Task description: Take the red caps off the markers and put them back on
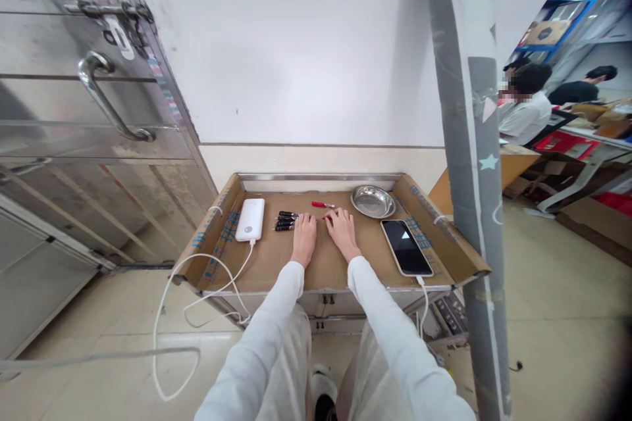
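My left hand [304, 234] lies flat on the cardboard-lined table [276, 263], fingers stretched out, its tips beside a row of several black pens [286, 221]. My right hand [340, 229] also rests flat and open just to the right, with a small red item [328, 217] at its fingertips. Another red pen [320, 204] lies a little farther back, apart from both hands. Neither hand grips anything.
A white power bank [250, 219] with a white cable [170, 316] lies at the left. A round metal dish [372, 201] sits at the back right, a phone [406, 247] on the right. A grey pillar [474, 164] stands right; a metal door [83, 112] left. People sit far right.
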A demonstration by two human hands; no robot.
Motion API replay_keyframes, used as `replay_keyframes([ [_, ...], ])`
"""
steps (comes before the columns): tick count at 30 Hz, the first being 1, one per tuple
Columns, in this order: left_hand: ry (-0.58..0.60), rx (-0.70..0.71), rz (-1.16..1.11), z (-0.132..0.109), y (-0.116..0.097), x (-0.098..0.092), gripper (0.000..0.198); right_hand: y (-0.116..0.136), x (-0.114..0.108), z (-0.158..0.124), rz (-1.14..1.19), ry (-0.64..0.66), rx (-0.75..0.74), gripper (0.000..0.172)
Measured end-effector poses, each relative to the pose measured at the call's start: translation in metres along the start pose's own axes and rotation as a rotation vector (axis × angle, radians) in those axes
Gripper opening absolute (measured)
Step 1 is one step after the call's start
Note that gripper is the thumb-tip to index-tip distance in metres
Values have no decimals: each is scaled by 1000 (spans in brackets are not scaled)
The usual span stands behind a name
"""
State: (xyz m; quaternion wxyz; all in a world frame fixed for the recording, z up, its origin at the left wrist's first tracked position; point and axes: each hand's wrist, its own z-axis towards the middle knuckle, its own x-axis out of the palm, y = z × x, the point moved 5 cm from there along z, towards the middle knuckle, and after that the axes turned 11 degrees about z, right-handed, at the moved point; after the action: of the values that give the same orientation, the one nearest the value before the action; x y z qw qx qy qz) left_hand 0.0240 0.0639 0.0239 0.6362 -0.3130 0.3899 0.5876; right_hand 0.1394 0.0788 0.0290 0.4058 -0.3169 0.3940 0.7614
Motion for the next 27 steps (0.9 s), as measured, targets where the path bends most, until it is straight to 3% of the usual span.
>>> replay_keyframes([
  [15, 62, 105, -302, 7, -5, 17, 16, -8, 6, -5, 439, 12, -37, 24],
  [20, 65, 116, -488, 8, -6, 17, 23, -5, 7, -7, 452, 58, -31, 24],
  [27, 26, 121, -255, 34, -24, 19, 42, -10, -19, -25, 329, -138, 108, 31],
])
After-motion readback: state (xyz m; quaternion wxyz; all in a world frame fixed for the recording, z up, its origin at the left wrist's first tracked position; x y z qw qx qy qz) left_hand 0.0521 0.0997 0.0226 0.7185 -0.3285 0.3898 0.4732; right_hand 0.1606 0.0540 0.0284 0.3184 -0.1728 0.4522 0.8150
